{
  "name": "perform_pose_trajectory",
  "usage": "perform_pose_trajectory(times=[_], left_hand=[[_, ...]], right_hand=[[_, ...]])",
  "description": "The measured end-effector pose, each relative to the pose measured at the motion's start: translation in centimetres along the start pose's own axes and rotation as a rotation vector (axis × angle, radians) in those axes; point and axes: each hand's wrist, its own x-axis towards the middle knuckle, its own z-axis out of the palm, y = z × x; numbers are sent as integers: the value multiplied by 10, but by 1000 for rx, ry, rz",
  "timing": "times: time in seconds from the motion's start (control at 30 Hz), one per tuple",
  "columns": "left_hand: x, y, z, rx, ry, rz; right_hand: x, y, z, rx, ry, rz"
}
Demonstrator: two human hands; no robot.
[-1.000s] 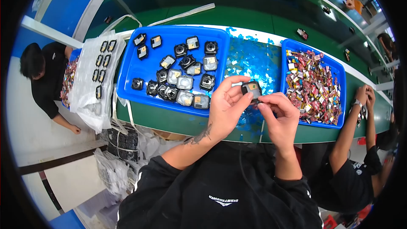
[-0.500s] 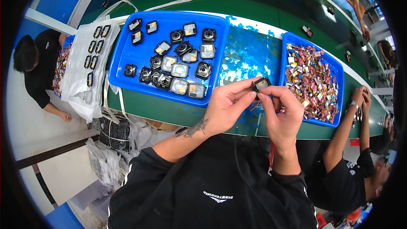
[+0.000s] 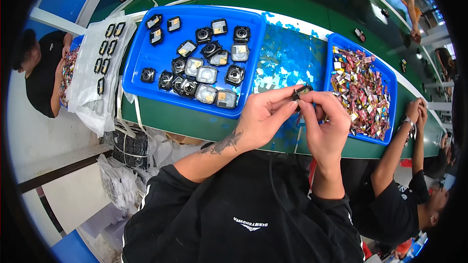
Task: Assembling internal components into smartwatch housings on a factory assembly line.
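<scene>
A small black smartwatch case (image 3: 303, 90) is held up between my two hands, tilted so that its edge faces me. My left hand (image 3: 263, 119) pinches it at its left side, thumb and forefinger closed. The fingertips of my right hand (image 3: 325, 124) are closed at its lower right side, touching it; what else they may grip is hidden. Left of my hands, a blue tray (image 3: 195, 11) holds several similar watch cases, some showing a round sensor back, others an open inside. To the right stands a second blue tray (image 3: 393, 95), heaped with small red, yellow and silver parts (image 3: 358, 92).
Blue film scraps (image 3: 287, 56) litter the green table (image 3: 180, 124) between the trays. Further left, more watch cases lie in rows on white foam sheets (image 3: 85, 85). One person (image 3: 41, 78) works at the far left, another (image 3: 395, 199) at the right. Wrapped stacks (image 3: 130, 151) stand below the table.
The watch case has been tipped from showing its inside to nearly edge-on. My fingers have shifted slightly upward. At the left, the other person's hand has moved up toward the tray there.
</scene>
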Motion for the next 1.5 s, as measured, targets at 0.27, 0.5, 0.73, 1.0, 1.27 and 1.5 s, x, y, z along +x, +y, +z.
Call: perform_pose_trajectory(times=[0.27, 0.5, 0.73, 1.0, 1.27, 1.5], left_hand=[[-3, 1, -3, 72, -42, -22], [-5, -3, -3, -1, -71, -14], [-10, 0, -1, -98, -106, -39], [-7, 6, 5, -178, 183, 10], [-9, 31, -9, 727, -125, 356], [-6, 29, -9, 856, -41, 603]], right_hand=[[5, -3, -7, -87, -56, -28], [4, -15, -11, -112, -80, 53], [0, -15, -24, -202, -134, 151], [-7, 0, -17, 315, -63, 100], [-21, -2, -20, 623, -42, 342], [-22, 8, -26, 829, -210, 399]])
